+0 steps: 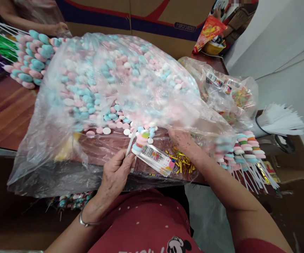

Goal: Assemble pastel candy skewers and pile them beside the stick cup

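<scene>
I find the left hand [117, 172] pinched on a white stick [131, 141], just below frame centre, beside a marshmallow stack [141, 140]. The right hand [182, 140] meets the plastic bag [152, 88]; fingertips obscured, grip undetermined. Steady stick control is advisable.

At the right side stands a pale wall [281, 38]; behind the glossy, reddish-brown wooden surface [6, 116] is a big brown cardboard box [96, 30], and below shows grey floor [207, 214]
</scene>
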The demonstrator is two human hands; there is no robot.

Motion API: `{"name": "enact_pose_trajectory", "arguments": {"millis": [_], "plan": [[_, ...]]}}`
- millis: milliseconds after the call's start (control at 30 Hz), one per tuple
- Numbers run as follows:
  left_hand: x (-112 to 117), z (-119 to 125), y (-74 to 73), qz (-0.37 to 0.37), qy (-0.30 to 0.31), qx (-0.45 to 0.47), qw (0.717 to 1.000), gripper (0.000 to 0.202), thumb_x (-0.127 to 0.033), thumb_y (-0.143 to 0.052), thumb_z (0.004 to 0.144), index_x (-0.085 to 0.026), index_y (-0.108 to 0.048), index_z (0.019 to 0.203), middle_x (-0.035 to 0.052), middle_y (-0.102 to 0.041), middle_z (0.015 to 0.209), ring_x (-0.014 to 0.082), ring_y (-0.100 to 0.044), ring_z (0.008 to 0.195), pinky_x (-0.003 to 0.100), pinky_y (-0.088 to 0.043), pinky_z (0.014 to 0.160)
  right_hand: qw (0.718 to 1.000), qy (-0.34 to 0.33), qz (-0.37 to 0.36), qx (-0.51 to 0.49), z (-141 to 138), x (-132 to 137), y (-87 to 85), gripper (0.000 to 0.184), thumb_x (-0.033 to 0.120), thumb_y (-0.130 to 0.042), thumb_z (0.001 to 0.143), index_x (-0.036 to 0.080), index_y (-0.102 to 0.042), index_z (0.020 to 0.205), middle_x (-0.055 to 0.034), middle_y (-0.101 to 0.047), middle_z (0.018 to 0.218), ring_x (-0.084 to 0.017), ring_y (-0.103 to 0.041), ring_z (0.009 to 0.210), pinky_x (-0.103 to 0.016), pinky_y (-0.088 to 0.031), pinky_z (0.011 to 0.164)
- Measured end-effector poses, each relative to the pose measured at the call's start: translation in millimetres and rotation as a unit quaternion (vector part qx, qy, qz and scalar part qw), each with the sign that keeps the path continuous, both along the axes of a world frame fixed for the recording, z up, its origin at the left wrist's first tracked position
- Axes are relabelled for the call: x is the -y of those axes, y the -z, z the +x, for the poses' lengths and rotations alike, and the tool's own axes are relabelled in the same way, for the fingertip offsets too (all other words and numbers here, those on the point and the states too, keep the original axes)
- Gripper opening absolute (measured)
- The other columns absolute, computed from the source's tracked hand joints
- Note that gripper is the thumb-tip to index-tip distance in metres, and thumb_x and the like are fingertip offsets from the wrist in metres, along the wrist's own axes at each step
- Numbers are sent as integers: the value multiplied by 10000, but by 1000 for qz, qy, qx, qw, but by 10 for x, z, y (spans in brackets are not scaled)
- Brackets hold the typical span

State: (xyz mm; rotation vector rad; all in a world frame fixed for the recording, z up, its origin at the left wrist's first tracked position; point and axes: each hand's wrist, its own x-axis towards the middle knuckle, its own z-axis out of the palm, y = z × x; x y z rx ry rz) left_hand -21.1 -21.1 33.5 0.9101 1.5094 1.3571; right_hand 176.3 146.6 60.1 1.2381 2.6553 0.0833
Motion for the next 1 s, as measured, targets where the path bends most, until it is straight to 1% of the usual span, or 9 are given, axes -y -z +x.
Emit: {"name": "enact_pose_trajectory", "arguments": {"millis": [100, 167, 267, 433, 500, 600, 700, 867, 1000], "plan": [[15, -33, 71, -7, -5, 45, 999, 262, -390, -593, 884, -167, -584, 747, -39, -457, 591, 63, -313, 461, 196, -221, 411, 1000, 10, -18, -8, -28, 22, 5, 518, 101, -641, 759, 124, -533, 1265, -178, -651, 1193, -285, -608, 1085, -327, -461, 859], [26, -25, 123, -12, 3, 68, 998, 264, -397, -599, 881, -166, -585, 754, -44, -442, 581, 59, -294, 453, 197, -203, 407, 998, 6, -48, -38, -43, -2, 1, 444, 103, -618, 781, 110, -559, 1221, -184, -665, 1155, -276, -613, 1062, -320, -453, 859], [40, 5, 168, -9, 6, 78, 997, 291, -413, -606, 874, -160, -578, 734, -42, -435, 577, 58, -292, 458, 200, -203, 409, 992, 4, -81, -99, -57, -71, 25, 276, 137, -498, 883, 145, -600, 1139, -134, -698, 1069, -222, -637, 951, -291, -451, 818], [39, 17, 178, -15, 14, 94, 995, 312, -432, -616, 869, -155, -577, 730, -45, -434, 580, 54, -302, 468, 192, -206, 412, 974, 45, -123, -184, -28, -131, 52, 193, 233, -467, 940, 181, -619, 1046, -72, -696, 979, -184, -618, 851, -271, -439, 760], [31, 7, 187, -17, 15, 98, 995, 316, -427, -625, 866, -152, -572, 718, -47, -429, 578, 52, -305, 475, 188, -204, 415, 974, 23, -129, -186, -9, -105, 41, 175, 225, -460, 947, 178, -623, 989, -65, -683, 943, -178, -605, 851, -273, -435, 773], [17, -2, 208, -15, 8, 99, 995, 322, -427, -638, 857, -149, -572, 709, -47, -424, 577, 52, -313, 485, 185, -203, 419, 975, -60, -130, -169, 16, -25, 43, 198, 209, -439, 958, 158, -627, 916, -77, -659, 901, -185, -588, 848, -301, -434, 807], [7, -5, 229, -18, 4, 105, 994, 329, -442, -641, 850, -150, -575, 715, -48, -422, 575, 53, -303, 478, 189, -201, 415, 972, -107, -106, -178, 57, 40, 70, 239, 214, -411, 972, 149, -636, 926, -99, -654, 935, -207, -582, 907, -339, -432, 854], [8, -8, 242, -20, 1, 94, 995, 325, -455, -637, 847, -151, -590, 740, -45, -422, 579, 58, -297, 473, 196, -202, 410, 975, 2, -65, -213, 109, -7, 73, 254, 239, -402, 975, 212, -653, 1000, -82, -690, 919, -218, -613, 894, -330, -449, 804], [12, -2, 222, -20, 1, 91, 996, 296, -442, -627, 854, -158, -609, 770, -43, -427, 587, 60, -303, 475, 193, -207, 412, 993, -3, -37, -114, -1, -46, 23, 276, 104, -435, 912, 201, -655, 1049, -123, -702, 952, -246, -618, 877, -338, -431, 759]]}}
